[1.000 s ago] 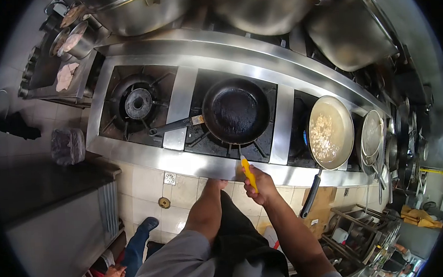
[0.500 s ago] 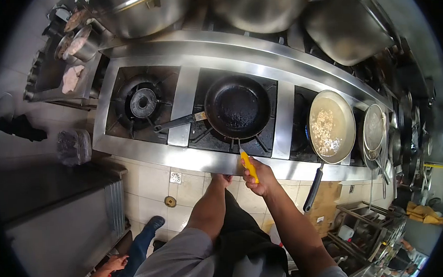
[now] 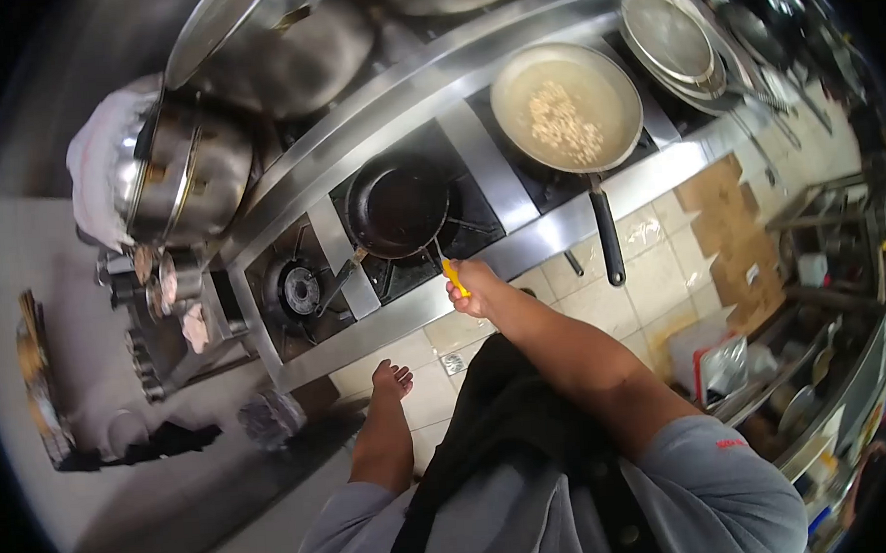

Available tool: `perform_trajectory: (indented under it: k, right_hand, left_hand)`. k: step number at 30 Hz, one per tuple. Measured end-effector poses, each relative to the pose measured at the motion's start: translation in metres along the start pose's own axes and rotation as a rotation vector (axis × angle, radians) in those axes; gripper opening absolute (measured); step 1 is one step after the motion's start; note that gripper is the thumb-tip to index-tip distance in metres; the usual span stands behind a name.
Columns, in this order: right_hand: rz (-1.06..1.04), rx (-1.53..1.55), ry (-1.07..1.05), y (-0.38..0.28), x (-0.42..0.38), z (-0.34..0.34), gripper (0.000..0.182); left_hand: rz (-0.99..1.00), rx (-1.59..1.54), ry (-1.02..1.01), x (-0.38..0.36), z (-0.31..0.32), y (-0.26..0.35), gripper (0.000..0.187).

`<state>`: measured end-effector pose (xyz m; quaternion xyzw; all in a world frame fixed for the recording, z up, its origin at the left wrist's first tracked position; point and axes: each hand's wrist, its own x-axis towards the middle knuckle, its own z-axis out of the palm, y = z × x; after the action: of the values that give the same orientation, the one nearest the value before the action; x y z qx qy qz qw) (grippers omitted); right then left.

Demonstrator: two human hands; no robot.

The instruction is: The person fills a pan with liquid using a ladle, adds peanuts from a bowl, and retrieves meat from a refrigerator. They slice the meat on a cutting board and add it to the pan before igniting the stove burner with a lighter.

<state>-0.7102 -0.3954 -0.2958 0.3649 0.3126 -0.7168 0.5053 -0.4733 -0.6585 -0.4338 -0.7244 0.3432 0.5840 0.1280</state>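
Note:
My right hand (image 3: 474, 288) grips a yellow stick lighter (image 3: 454, 277), its thin metal tip pointing at the burner below the near edge of a black frying pan (image 3: 397, 205). That pan sits on the middle burner, its handle angled toward the front left. Low on the left, my left hand (image 3: 392, 379) hangs over the floor in front of the stove, fingers loosely bent and apart, holding nothing. On the burner to the right is a light-coloured pan (image 3: 567, 107) containing liquid and pale chopped pieces (image 3: 559, 122); its black handle (image 3: 607, 238) juts past the stove front.
A bare burner (image 3: 298, 290) is at the stove's left end. Strainers (image 3: 668, 36) rest at the right. Large steel pots (image 3: 192, 174) line the back. Small pots (image 3: 179, 275) stand on a side surface at left, and cardboard (image 3: 726, 232) lies on the floor at right.
The view has swung and tilted, bringing more of the left side into sight. My left hand has moved out left, away from my right hand. The lighter remains at the black pan's near edge.

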Motion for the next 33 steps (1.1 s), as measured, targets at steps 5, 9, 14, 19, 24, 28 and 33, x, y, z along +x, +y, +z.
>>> perform_trajectory:
  k: [5, 9, 14, 19, 24, 28, 33]
  right_hand:
    - [-0.008, -0.042, 0.020, -0.003, -0.004, -0.001, 0.021]
    - [-0.022, 0.125, 0.054, -0.007, -0.007, 0.004, 0.022]
    - [0.116, 0.213, 0.027, -0.020, 0.006, 0.003, 0.020]
    - [0.093, 0.131, 0.030, -0.021, 0.002, 0.003, 0.020]
    - [0.135, 0.196, 0.030, -0.030, -0.003, 0.003, 0.021]
    - [0.194, 0.232, 0.060, -0.034, 0.000, 0.001, 0.022]
    - [0.042, -0.085, 0.064, -0.025, 0.007, 0.000, 0.026]
  left_hand:
    - [0.014, 0.158, 0.027, -0.021, -0.015, 0.010, 0.038]
    - [-0.014, 0.250, -0.071, -0.028, -0.003, 0.008, 0.036]
    - [0.026, 0.294, -0.106, -0.040, 0.022, 0.005, 0.041]
    - [0.016, 0.290, -0.134, -0.038, 0.025, 0.001, 0.046]
    - [0.058, 0.389, -0.086, -0.051, 0.024, -0.011, 0.045]
    - [0.051, 0.413, -0.105, -0.051, 0.027, -0.022, 0.045]
    - [0.114, 0.488, -0.105, -0.057, 0.030, -0.027, 0.046]
